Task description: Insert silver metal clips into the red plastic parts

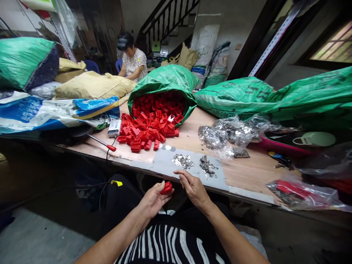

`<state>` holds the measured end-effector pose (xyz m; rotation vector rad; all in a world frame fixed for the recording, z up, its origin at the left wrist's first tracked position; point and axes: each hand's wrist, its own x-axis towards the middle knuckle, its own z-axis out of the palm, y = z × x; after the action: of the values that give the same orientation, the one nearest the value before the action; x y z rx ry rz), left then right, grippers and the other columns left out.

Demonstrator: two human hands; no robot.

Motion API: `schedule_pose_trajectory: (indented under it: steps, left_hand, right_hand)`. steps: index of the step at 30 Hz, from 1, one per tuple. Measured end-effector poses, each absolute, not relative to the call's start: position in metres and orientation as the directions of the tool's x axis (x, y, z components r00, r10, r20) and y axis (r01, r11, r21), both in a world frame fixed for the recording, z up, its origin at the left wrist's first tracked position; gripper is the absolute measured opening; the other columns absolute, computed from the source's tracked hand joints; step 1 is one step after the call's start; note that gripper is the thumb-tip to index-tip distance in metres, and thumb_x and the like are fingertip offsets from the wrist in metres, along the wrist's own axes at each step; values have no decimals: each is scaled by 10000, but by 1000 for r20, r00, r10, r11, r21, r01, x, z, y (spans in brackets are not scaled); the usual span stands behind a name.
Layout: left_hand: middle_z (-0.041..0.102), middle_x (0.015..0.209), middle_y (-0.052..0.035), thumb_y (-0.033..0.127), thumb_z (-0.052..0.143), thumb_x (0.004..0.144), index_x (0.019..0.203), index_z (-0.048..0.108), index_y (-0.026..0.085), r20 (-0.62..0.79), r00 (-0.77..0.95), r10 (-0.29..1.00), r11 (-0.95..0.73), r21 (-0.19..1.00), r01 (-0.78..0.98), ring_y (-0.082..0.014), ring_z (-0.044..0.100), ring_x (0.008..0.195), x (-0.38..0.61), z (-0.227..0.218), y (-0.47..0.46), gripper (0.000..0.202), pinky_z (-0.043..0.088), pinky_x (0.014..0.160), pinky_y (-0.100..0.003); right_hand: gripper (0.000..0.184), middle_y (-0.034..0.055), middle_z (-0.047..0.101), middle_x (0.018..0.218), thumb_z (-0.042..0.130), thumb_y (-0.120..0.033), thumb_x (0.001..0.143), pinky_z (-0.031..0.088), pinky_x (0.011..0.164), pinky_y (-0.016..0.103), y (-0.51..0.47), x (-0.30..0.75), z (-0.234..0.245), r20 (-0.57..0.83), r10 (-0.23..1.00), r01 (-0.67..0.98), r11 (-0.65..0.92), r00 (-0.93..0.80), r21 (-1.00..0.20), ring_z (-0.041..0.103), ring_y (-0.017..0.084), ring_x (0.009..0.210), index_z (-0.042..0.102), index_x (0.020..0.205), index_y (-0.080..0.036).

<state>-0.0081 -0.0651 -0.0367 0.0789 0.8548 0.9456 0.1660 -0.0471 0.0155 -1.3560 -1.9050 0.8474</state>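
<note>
My left hand (pixel 154 199) is closed round a small red plastic housing (pixel 166 187), held just off the table's front edge. To its right, my right hand (pixel 194 190) is raised with thumb and forefinger close together. Whatever lies between those fingertips is too small to make out. Beyond the hands, a grey mat (pixel 162 167) bears a pile of shiny flat metal pieces (pixel 183 161) and a pile of darker metal pieces (pixel 206 165). Many more red plastic housings (pixel 143 132) spill from a green woven sack (pixel 165 79) onto the table.
Bags of metal parts (pixel 228 134) lie right of the mat, near a pink basin (pixel 271 145). A red-tipped lever (pixel 103 143) and a white device (pixel 114 128) stand left. Green sacks (pixel 236 97) line the back. A person (pixel 134 60) sits beyond.
</note>
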Motion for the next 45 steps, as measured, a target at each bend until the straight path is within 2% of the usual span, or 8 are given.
schedule_pose_trajectory:
  steps: [6,12,16,19,26,31,35,45]
  left_hand:
    - [669,948,-54,173,663,808,1106,417,207,-727,180,662,648,436,-625,-217,718,803,-21,-71,-61,387,430,934,-415]
    - [609,970,-52,183,663,803,1255,276,233,-756,158,635,664,430,-612,-231,726,811,-23,-77,-67,597,467,876,-388]
    - [621,921,-41,192,656,807,1187,350,232,-752,150,642,664,447,-599,-218,727,778,-22,-77,-69,489,483,831,-368]
    - [650,876,-39,209,648,811,1102,437,208,-723,163,672,661,485,-573,-191,719,731,-26,-73,-69,359,482,791,-333]
    - [669,916,-66,284,714,742,1041,561,157,-561,178,809,572,679,-461,-153,685,707,-29,-54,-71,359,465,740,-268]
    - [626,971,-42,267,703,758,1168,551,224,-188,4,982,180,937,-298,-150,643,800,-23,-36,-73,439,489,791,-268]
    - [567,1149,-53,210,747,708,1218,556,305,30,-79,996,-38,994,-101,-165,605,851,-22,-25,-76,553,502,735,-248]
    - [636,1020,-36,219,734,713,1123,575,233,19,149,989,18,971,-240,-203,640,931,-11,-30,-85,440,524,838,-317]
  right_hand:
    - [285,42,692,894,437,-340,940,489,763,284,-17,158,15,209,937,639,344,-279,-688,637,166,787,620,1119,-215]
    - [365,85,583,1210,515,-238,904,472,889,330,27,123,22,213,886,791,464,-413,-398,588,200,1046,532,1269,-243]
    - [419,95,436,1377,518,-187,893,484,819,353,57,89,26,118,899,870,437,-421,-226,565,236,1063,512,1294,-310]
    - [401,64,480,1315,452,-119,904,461,825,345,73,74,27,84,906,883,423,-414,-203,551,222,1073,545,1246,-305]
    - [188,76,613,1100,508,-229,912,450,802,294,70,91,32,133,923,881,384,-360,-277,598,180,944,609,1070,-220]
    - [159,42,667,994,525,-304,918,436,803,262,21,111,39,197,918,807,397,-345,-437,610,157,907,620,1013,-219]
    - [138,3,665,802,531,-318,908,420,656,227,-29,120,37,171,924,669,367,-342,-646,597,137,725,626,896,-218]
    - [228,-16,608,682,520,-335,909,368,562,206,-74,138,31,40,936,433,200,-350,-879,502,102,597,632,799,-170]
